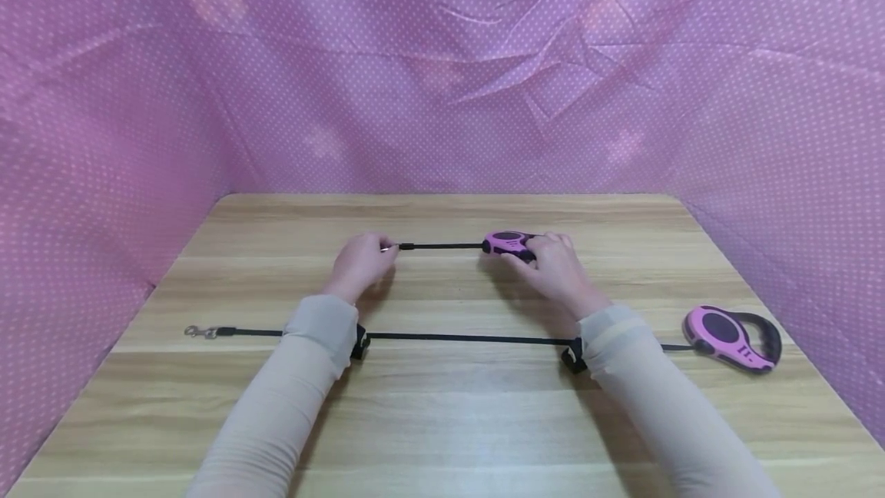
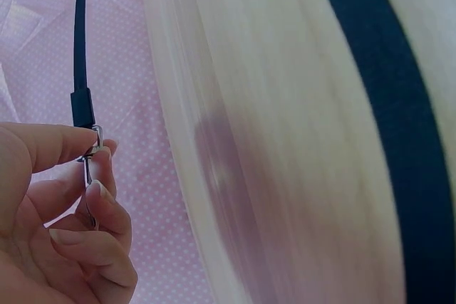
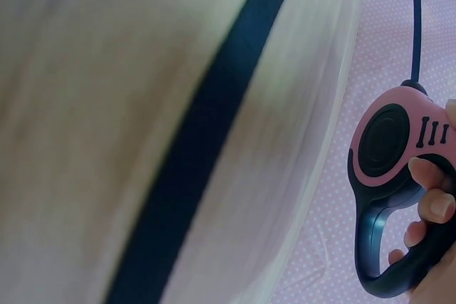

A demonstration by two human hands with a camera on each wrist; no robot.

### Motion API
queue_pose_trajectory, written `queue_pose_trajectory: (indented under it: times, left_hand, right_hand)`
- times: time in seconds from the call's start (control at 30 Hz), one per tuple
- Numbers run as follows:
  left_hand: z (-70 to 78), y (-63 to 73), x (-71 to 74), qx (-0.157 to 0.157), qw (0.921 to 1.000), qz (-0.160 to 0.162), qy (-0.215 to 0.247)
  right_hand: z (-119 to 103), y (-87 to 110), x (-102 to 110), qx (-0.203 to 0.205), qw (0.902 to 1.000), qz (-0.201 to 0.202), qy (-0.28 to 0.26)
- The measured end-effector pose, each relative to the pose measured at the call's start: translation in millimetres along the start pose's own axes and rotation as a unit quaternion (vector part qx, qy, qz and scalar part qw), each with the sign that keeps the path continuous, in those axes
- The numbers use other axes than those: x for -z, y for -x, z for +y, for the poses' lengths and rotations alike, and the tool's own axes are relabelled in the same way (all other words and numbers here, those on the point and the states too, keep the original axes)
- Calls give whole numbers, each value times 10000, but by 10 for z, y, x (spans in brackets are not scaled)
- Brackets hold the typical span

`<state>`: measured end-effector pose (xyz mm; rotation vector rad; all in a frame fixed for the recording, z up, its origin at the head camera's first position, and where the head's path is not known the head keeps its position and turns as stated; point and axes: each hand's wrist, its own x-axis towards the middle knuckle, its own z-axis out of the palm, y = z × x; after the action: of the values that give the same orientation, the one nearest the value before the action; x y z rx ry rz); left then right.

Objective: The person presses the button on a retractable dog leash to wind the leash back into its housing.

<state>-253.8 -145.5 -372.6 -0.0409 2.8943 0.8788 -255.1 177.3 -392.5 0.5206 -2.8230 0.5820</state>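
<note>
My right hand (image 1: 553, 263) grips the black handle of a pink retractable dog leash (image 3: 385, 133), its fingers curled through the loop in the right wrist view. From its nozzle a short black strap (image 1: 445, 246) runs level and taut to the left. At the strap's end my left hand (image 1: 362, 261) pinches a small silver metal clip (image 2: 89, 176) between thumb and fingers, partly hidden by them. Nearer to me a second pink retractable leash (image 1: 722, 333) lies on the table, its long black strap (image 1: 463, 339) drawn out beneath both wrists to a silver snap hook (image 1: 200, 332).
The wooden table (image 1: 442, 421) carries the second leash across its width, handle at right and hook at left. Pink dotted cloth (image 1: 429, 68) hangs behind the table and along both sides.
</note>
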Motion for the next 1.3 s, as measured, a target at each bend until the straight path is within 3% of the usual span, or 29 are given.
queue_pose_trajectory:
  times: [0.5,0.77,1.3]
  left_hand:
    - [72,17,-17,-153,9998,58,-70]
    - [108,41,-43,-174,9998,-66,-27]
    - [196,64,-121,-180,9998,-74,-19]
  right_hand:
    - [-18,-19,-27,236,9996,70,103]
    - [-68,-19,-24,212,9997,-13,82]
    - [-146,-3,-35,206,9995,196,131]
